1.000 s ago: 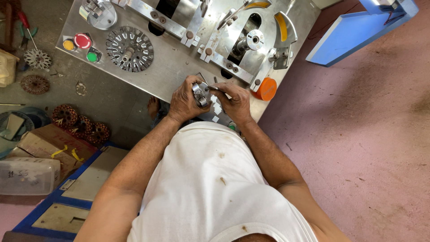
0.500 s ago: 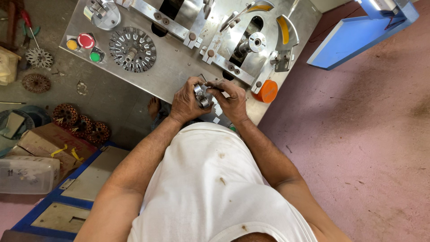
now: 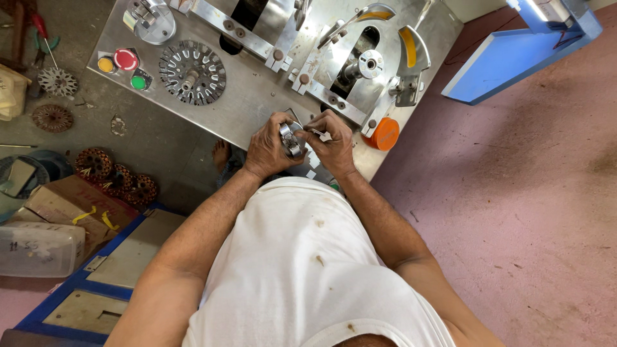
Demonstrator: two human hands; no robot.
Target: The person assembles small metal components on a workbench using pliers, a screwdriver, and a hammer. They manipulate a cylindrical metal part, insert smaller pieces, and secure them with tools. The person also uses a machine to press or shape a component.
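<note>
Left hand is closed around a small round metal part, held at the near edge of the steel machine table, close to the body. Right hand pinches at the part's right side, fingers curled in; what it grips cannot be told. Against the previous second, both hands sit in the same spot with only slight regripping: fine fitting work continues, part not set down.

The person wears a white sleeveless undershirt, dotted with small brown stains, arms bare to the shoulders.
</note>
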